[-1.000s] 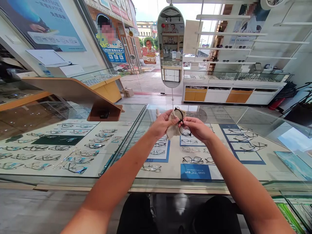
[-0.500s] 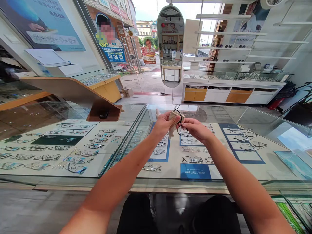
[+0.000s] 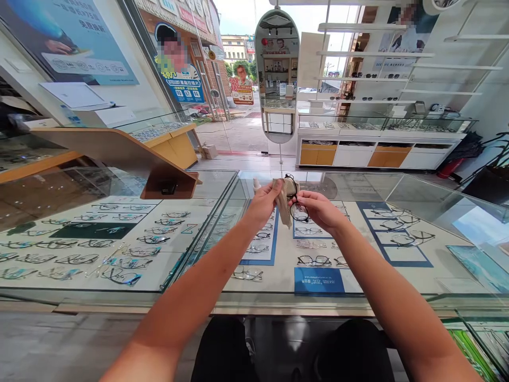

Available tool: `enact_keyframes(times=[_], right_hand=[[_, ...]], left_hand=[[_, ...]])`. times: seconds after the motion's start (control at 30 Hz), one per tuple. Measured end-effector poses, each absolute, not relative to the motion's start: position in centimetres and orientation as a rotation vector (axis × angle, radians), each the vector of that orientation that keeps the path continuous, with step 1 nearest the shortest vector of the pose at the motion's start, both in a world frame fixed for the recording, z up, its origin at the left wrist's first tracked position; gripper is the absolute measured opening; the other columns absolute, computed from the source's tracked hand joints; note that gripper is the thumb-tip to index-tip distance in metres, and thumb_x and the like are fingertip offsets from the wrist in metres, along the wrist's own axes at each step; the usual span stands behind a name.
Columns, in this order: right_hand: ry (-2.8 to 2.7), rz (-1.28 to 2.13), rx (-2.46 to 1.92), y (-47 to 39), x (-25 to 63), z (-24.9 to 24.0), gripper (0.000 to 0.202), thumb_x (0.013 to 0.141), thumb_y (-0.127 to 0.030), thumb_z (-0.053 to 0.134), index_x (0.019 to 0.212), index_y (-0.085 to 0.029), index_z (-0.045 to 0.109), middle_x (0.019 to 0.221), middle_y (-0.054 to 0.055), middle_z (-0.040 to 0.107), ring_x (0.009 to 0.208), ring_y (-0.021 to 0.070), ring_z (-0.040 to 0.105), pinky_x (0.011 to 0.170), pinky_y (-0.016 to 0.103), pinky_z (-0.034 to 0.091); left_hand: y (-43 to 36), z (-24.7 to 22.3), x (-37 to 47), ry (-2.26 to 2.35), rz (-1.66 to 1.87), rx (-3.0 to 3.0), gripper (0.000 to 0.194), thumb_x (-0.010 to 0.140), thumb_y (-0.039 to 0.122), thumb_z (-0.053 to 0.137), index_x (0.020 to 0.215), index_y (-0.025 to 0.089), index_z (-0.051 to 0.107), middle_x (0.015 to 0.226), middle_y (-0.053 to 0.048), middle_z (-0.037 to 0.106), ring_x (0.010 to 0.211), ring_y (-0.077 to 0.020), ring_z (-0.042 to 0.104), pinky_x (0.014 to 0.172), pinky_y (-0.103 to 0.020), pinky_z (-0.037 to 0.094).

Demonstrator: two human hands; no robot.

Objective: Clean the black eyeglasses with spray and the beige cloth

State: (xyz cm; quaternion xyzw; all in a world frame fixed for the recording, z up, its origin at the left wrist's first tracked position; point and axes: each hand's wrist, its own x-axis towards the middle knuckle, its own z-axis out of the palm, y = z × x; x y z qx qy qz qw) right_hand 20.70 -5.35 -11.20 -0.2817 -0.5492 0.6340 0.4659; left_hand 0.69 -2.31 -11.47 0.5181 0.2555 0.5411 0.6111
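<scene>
Above the glass counter, my right hand [image 3: 317, 208] pinches a pair of dark round-framed eyeglasses [image 3: 299, 212] near the middle of the frame. The lower lens rim hangs free beside my fingers. My left hand [image 3: 265, 200] is closed on a beige cleaning cloth [image 3: 283, 206]. Part of the cloth lies against the upper lens, and a loose end droops below my left fingers. Some of my left fingertips are hidden behind the cloth. A small white bottle [image 3: 256, 184] stands just behind my left hand.
Under the glass counter top [image 3: 238, 297] lie rows of eyeglass frames [image 3: 314, 260] and a blue card [image 3: 318, 280]. A brown wooden stand [image 3: 167, 183] rests on the left part. An oval mirror [image 3: 277, 79] rises beyond the counter.
My left hand has shifted slightly left and down across the glasses, and more of the cloth now hangs down. The right hand keeps its hold almost in place.
</scene>
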Motion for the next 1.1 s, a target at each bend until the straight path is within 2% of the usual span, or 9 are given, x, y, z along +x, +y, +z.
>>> enact_keyframes(times=[0.13,0.27,0.6,0.77,0.93,1.1], right_hand=[[-1.217,1.499,-0.688,-4.9,21.6,-11.1,0.036,0.080,-0.050,0.095,0.090,-0.023,0.075,0.112,0.008,0.078,0.092,0.0211,0.058,0.075,0.033,0.040],[-1.121,1.422,-0.681,-4.3,22.3,-11.4,0.036,0.079,-0.049,0.096,0.088,-0.024,0.073,0.123,0.007,0.077,0.098,0.0217,0.060,0.070,0.032,0.040],[-1.080,1.425,-0.667,-4.4,22.1,-11.5,0.037,0.078,-0.048,0.100,0.090,-0.023,0.075,0.121,0.005,0.075,0.095,0.0180,0.058,0.079,0.030,0.043],[-1.190,1.343,-0.682,-4.5,22.0,-11.4,0.034,0.082,-0.050,0.096,0.091,-0.024,0.076,0.111,0.005,0.075,0.100,0.0209,0.061,0.085,0.032,0.045],[-1.113,1.348,-0.671,-4.5,22.0,-11.3,0.035,0.079,-0.049,0.098,0.091,-0.025,0.076,0.121,0.005,0.076,0.105,0.0218,0.064,0.088,0.033,0.048],[-1.055,1.380,-0.660,-4.4,22.1,-11.0,0.039,0.074,-0.048,0.101,0.089,-0.024,0.074,0.123,0.006,0.077,0.109,0.0226,0.065,0.089,0.033,0.049]], left_hand=[[-1.5,-12.3,0.4,0.622,1.297,1.074,0.065,0.076,0.070,0.104,0.105,0.017,0.078,0.088,-0.004,0.077,0.086,-0.0216,0.075,0.074,-0.028,0.061],[-1.6,-12.8,0.6,0.634,1.200,1.117,0.070,0.074,0.074,0.102,0.104,0.015,0.079,0.091,-0.007,0.078,0.093,-0.0241,0.077,0.073,-0.026,0.060],[-2.4,-12.7,0.9,0.621,1.044,1.170,0.072,0.075,0.077,0.100,0.104,0.014,0.082,0.091,-0.009,0.079,0.092,-0.0241,0.075,0.080,-0.029,0.060],[-2.2,-12.7,0.9,0.632,1.055,1.186,0.071,0.078,0.077,0.098,0.107,0.014,0.083,0.095,-0.009,0.080,0.093,-0.0249,0.076,0.079,-0.030,0.059],[-2.5,-12.7,0.9,0.635,1.013,1.234,0.069,0.079,0.079,0.096,0.099,0.015,0.082,0.090,-0.009,0.079,0.087,-0.0237,0.074,0.079,-0.030,0.057],[-2.6,-12.7,0.8,0.657,0.983,1.260,0.069,0.081,0.081,0.093,0.100,0.016,0.083,0.093,-0.010,0.079,0.089,-0.0245,0.074,0.081,-0.031,0.057]])
